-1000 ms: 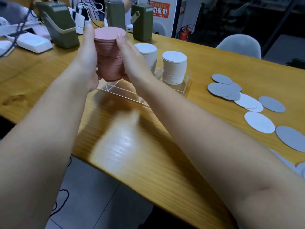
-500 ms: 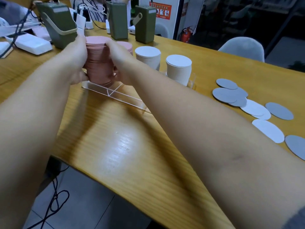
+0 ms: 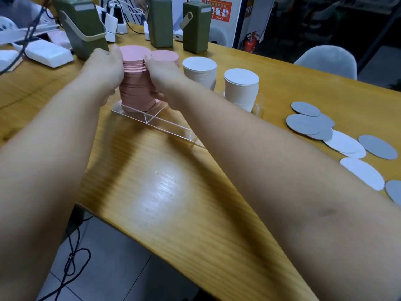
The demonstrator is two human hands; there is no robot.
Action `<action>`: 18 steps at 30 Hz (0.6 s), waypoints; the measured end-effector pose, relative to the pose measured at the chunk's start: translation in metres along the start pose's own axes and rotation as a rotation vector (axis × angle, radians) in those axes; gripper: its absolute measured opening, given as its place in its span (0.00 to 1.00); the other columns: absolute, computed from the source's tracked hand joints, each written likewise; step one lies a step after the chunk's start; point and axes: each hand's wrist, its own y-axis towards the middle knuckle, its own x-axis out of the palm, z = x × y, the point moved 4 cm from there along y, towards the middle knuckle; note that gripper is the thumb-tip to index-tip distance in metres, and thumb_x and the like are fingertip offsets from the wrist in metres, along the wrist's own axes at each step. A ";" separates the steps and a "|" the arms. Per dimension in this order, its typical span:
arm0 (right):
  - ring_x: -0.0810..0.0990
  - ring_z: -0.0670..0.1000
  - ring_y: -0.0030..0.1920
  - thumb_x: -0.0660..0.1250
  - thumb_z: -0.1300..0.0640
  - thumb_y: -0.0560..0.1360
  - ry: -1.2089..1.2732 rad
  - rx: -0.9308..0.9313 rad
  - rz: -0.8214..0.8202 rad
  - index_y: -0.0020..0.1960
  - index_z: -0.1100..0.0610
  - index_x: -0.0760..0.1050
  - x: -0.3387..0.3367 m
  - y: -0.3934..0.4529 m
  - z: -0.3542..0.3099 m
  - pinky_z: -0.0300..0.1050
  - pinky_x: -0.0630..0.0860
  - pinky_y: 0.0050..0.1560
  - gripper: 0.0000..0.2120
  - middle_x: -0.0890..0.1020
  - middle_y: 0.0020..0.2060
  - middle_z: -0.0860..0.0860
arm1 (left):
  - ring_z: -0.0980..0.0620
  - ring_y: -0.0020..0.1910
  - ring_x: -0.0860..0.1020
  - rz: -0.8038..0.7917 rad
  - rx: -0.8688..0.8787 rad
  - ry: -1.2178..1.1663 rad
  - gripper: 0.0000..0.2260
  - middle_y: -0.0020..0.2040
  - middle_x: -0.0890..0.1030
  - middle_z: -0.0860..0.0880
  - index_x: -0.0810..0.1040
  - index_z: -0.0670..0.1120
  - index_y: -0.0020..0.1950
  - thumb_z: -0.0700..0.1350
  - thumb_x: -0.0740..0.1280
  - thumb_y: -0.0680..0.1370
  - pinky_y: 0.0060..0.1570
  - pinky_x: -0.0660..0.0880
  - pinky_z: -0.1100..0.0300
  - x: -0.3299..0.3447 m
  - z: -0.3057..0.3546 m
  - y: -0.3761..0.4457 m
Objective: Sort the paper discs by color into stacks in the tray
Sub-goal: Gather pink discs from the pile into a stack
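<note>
A tall stack of pink paper discs (image 3: 135, 83) stands at the left end of the clear acrylic tray (image 3: 160, 124). My left hand (image 3: 104, 70) grips its left side and my right hand (image 3: 162, 77) grips its right side. A second pink stack (image 3: 167, 56) sits just behind my right hand. Two white stacks (image 3: 200, 71) (image 3: 241, 88) stand further right in the tray. Loose grey discs (image 3: 308, 122) and white discs (image 3: 347, 144) lie scattered on the table at the right.
Three olive-green boxes (image 3: 82, 27) (image 3: 161, 20) (image 3: 195, 27) stand behind the tray. White devices (image 3: 48, 53) and cables lie at the far left. The wooden table's front edge (image 3: 173, 242) runs diagonally. A grey chair (image 3: 327, 60) stands beyond the table.
Both hands have lowered the pink stack from above the tray into its left end. The view shifted, so the tray and stacks sit further right.
</note>
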 end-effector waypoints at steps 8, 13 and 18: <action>0.70 0.55 0.63 0.49 0.60 0.82 -0.052 -0.276 0.017 0.66 0.60 0.69 -0.005 -0.015 0.005 0.47 0.66 0.61 0.17 0.73 0.64 0.57 | 0.51 0.61 0.74 -0.027 0.371 -0.140 0.24 0.62 0.76 0.49 0.71 0.45 0.67 0.60 0.53 0.80 0.60 0.70 0.57 0.005 -0.006 -0.012; 0.69 0.55 0.66 0.49 0.60 0.82 -0.077 -0.294 0.003 0.71 0.58 0.64 -0.007 -0.012 0.013 0.52 0.67 0.67 0.19 0.71 0.68 0.56 | 0.51 0.62 0.73 -0.003 0.386 -0.166 0.26 0.63 0.76 0.47 0.70 0.44 0.68 0.61 0.53 0.80 0.62 0.70 0.55 0.002 -0.006 -0.018; 0.67 0.55 0.69 0.51 0.69 0.79 0.046 -0.288 -0.044 0.74 0.58 0.57 -0.008 -0.005 0.030 0.53 0.63 0.71 0.25 0.67 0.71 0.57 | 0.53 0.72 0.61 -0.029 0.381 -0.103 0.33 0.75 0.61 0.48 0.55 0.44 0.77 0.57 0.63 0.78 0.70 0.60 0.59 0.008 -0.012 -0.025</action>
